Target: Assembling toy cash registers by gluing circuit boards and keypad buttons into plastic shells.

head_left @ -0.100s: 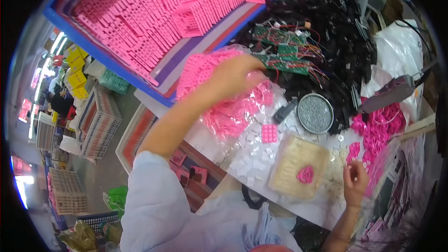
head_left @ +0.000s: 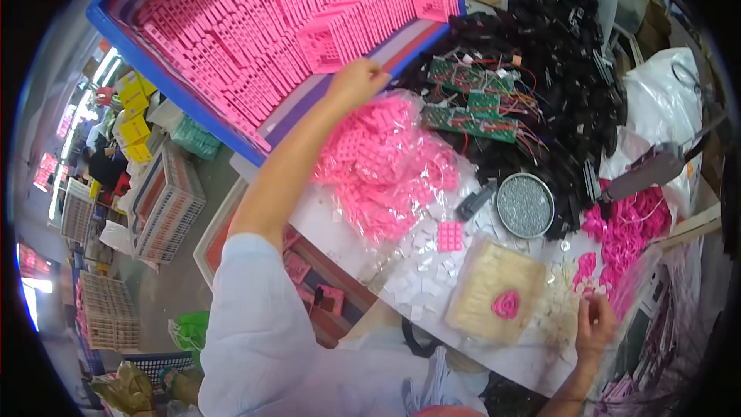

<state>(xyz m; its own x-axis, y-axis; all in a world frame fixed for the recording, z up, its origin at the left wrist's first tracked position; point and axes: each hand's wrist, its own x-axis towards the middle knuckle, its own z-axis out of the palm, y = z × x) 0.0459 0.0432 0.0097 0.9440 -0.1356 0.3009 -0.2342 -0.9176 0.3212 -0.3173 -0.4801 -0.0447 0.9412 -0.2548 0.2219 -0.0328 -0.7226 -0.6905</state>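
My left hand [head_left: 359, 86] is stretched over the near edge of a blue crate [head_left: 170, 86], close to the rows of pink plastic frames [head_left: 320, 45] standing in it. Its fingers point away and are partly hidden behind the back of the hand. Below my left forearm lies a clear bag of pink keypads [head_left: 378, 162]. At the right, my right hand [head_left: 596, 326] is closed with thumb and fingers together, beside small pale round pieces [head_left: 590, 288]; anything it holds is too small to make out. A pink ring-shaped part [head_left: 505, 305] rests on a tan block [head_left: 488, 282] between the hands.
Green circuit boards [head_left: 475, 100] with wires lie on a heap of black parts [head_left: 556, 46]. A round tin of small metal pieces [head_left: 525, 205] stands near a single pink keypad [head_left: 449, 236]. A grey electric screwdriver [head_left: 644, 174] hangs above pink parts [head_left: 637, 216] at the right.
My left hand has moved left and away, from beside the circuit boards to the crate's edge. My right hand's fingers have drawn together near the pale pieces. The whole view has shifted slightly.
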